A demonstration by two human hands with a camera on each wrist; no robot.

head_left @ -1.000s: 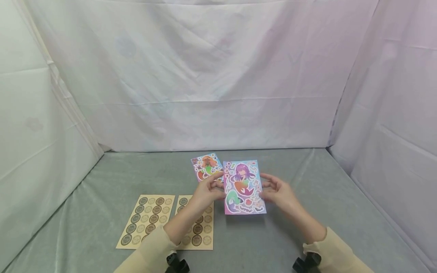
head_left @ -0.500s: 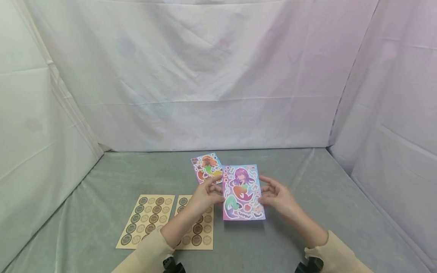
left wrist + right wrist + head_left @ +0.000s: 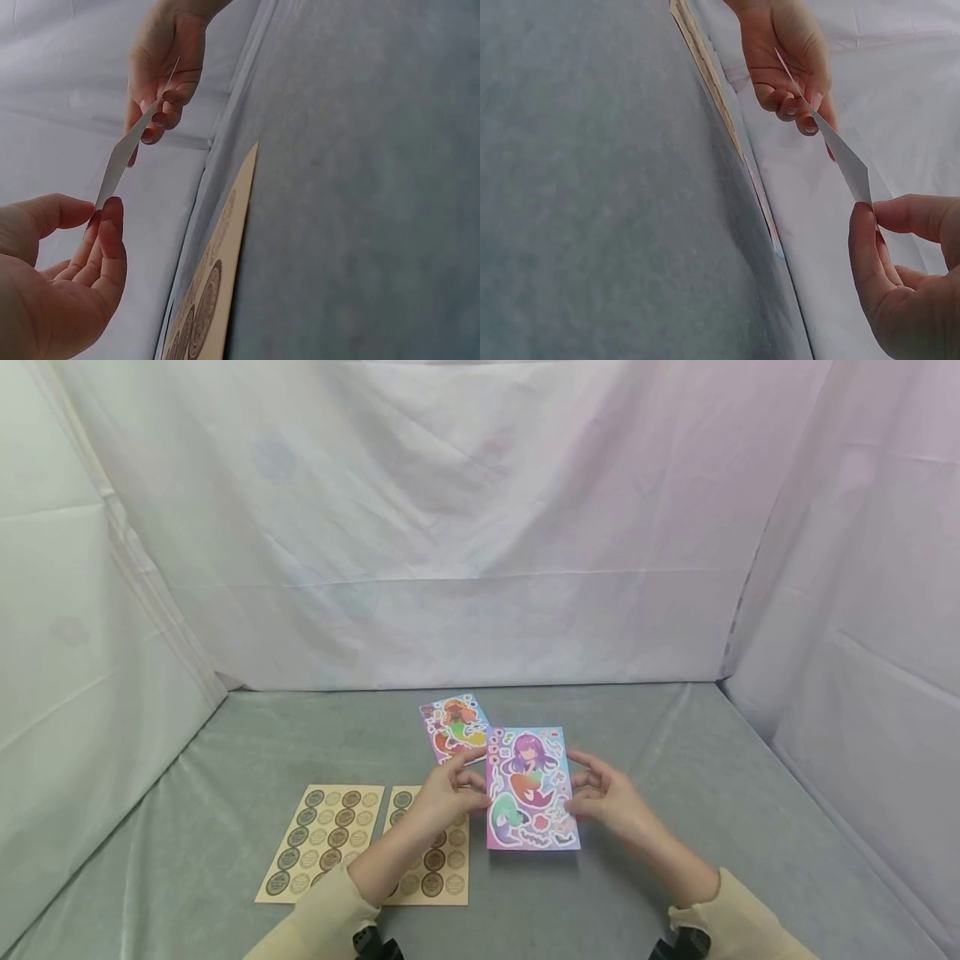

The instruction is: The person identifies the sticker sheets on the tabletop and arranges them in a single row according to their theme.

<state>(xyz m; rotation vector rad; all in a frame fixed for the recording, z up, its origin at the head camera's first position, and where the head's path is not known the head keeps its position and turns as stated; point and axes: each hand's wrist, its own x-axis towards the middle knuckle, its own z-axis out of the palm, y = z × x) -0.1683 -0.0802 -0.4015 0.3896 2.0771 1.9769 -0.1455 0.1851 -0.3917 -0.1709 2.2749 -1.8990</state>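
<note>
A colourful mermaid sticker sheet (image 3: 531, 789) is held up above the grey cloth between both hands. The left hand (image 3: 442, 797) pinches its left edge, and the right hand (image 3: 617, 797) pinches its right edge. In the left wrist view the sheet (image 3: 120, 161) appears nearly edge-on, with thumb and fingertips of the left hand (image 3: 67, 277) on its near edge. From the right wrist, the right hand (image 3: 911, 270) grips the near edge of the sheet (image 3: 845, 161), white underside showing. Behind it lies a second mermaid sheet (image 3: 454, 725), partly hidden by the left fingers.
Two tan sheets of round stickers lie at the left, one uncovered for the most part (image 3: 322, 843), the other (image 3: 450, 889) partly beneath the left forearm. Grey cloth (image 3: 675, 760) covers the surface, and white curtains (image 3: 480, 527) stand around the back and sides.
The held sheet and both hands have moved slightly down and a little left in the head view. Both hands keep hold of its edges; the sheets lying down look unmoved.
</note>
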